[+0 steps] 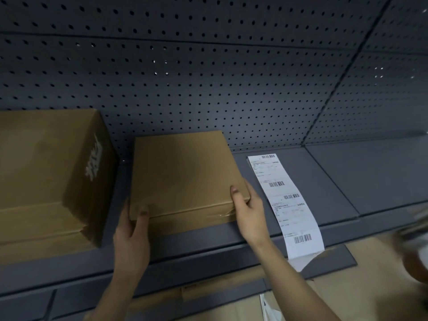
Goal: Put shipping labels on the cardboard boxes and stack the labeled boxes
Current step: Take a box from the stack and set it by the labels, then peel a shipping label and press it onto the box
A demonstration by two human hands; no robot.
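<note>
Head view: your left hand (132, 235) grips the near-left corner of the small cardboard box (185, 177), and your right hand (249, 214) grips its near-right corner. The box is on the shelf (370, 177), centre. The label strip (284, 205) lies just right of it, overhanging the near edge. The larger box (46, 170) stands to the left.

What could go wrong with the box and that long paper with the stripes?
The strip of labels hangs over the shelf edge, close beside the right hand; a bump could drag it off.
The left hand and right hand grip only the near corners of the small box, so it might tip if lifted fast.
The big box sits close on the left; sliding that way could knock it.
</note>
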